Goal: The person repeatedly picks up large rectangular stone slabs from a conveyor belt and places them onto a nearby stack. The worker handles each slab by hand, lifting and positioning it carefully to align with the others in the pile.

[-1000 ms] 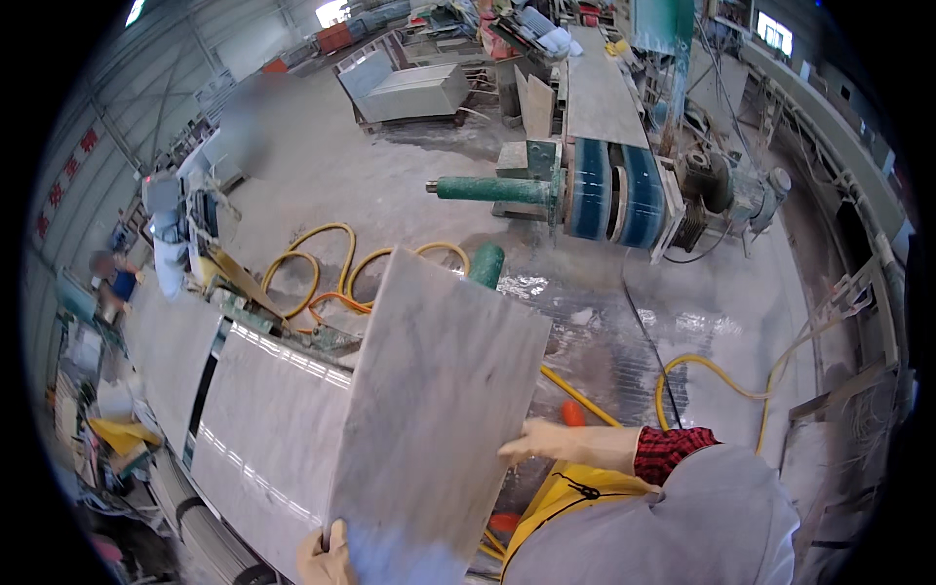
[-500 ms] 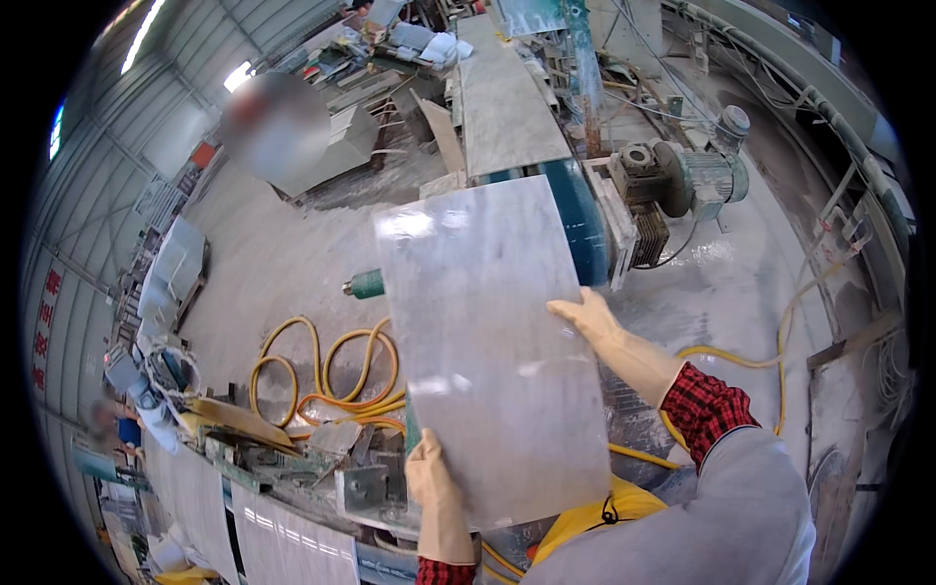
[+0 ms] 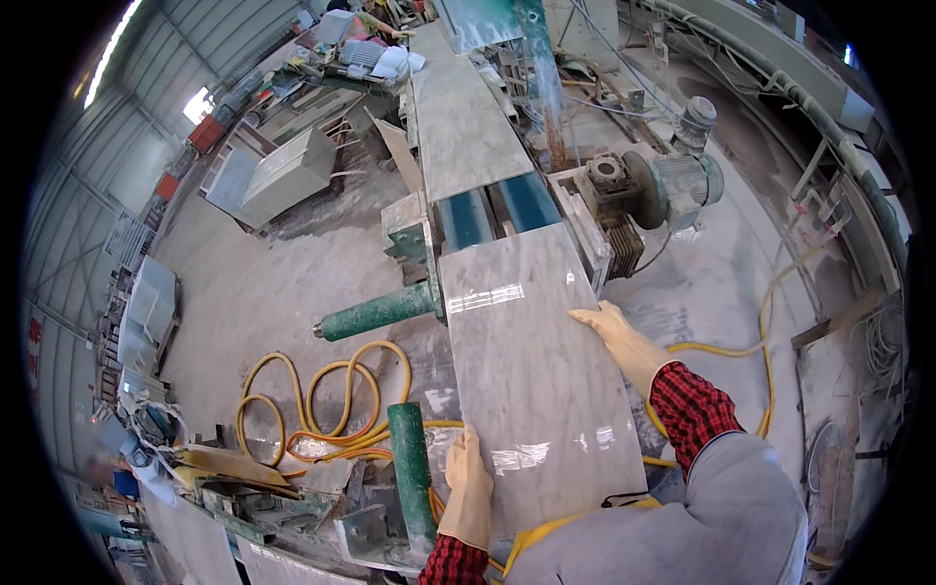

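Note:
Between my two hands is a polished grey-white marble slab with faint veins and bright reflections. My left hand, in a cream rubber glove, is closed on its left edge near my body. Farther up, my right hand, gloved alike, grips the right edge with the thumb lying on the face. The slab's far end reaches the blue belts of a conveyor; whether it rests on them I cannot tell. Another marble slab lies on the conveyor beyond.
A motor with gearbox stands right of the conveyor. Left of my slab are a green roller and a green upright post. A yellow hose lies coiled on the wet floor. A pale box-shaped stack stands at the far left.
The slab has come down flatter, its far end now at the conveyor belts. Both hands keep their hold. The view has shifted, uncovering the green roller and post.

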The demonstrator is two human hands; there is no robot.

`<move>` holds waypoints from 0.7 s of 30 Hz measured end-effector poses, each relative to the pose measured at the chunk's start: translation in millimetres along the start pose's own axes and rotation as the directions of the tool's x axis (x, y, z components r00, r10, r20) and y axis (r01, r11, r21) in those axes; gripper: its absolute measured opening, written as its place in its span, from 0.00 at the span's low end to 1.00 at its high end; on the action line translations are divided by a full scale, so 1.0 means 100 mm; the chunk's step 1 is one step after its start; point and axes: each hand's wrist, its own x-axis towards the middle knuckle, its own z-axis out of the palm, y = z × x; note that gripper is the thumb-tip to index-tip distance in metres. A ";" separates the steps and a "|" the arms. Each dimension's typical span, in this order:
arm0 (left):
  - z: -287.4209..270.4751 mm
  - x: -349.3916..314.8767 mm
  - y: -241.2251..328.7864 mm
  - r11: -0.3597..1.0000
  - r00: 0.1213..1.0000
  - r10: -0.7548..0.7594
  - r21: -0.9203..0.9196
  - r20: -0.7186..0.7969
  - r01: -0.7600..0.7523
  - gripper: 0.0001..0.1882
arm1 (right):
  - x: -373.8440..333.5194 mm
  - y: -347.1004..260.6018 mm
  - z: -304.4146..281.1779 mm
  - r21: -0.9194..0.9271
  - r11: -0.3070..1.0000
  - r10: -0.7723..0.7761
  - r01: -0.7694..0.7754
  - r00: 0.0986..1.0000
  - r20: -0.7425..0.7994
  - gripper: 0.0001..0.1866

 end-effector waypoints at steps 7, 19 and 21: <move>0.02 0.89 -0.23 0.973 0.974 0.191 0.111 0.123 -0.204 0.36 | -0.95 -0.39 0.18 0.020 0.999 -0.031 0.030 0.998 0.051 0.36; -0.18 1.20 0.14 0.911 0.835 0.174 -0.407 0.521 0.064 0.35 | -1.74 0.44 0.26 0.083 0.987 0.139 -0.135 0.989 -0.043 0.35; -0.20 1.20 0.10 0.898 0.787 0.145 -0.413 0.600 0.150 0.34 | -1.58 0.50 0.22 0.074 0.985 0.159 -0.155 0.985 -0.064 0.36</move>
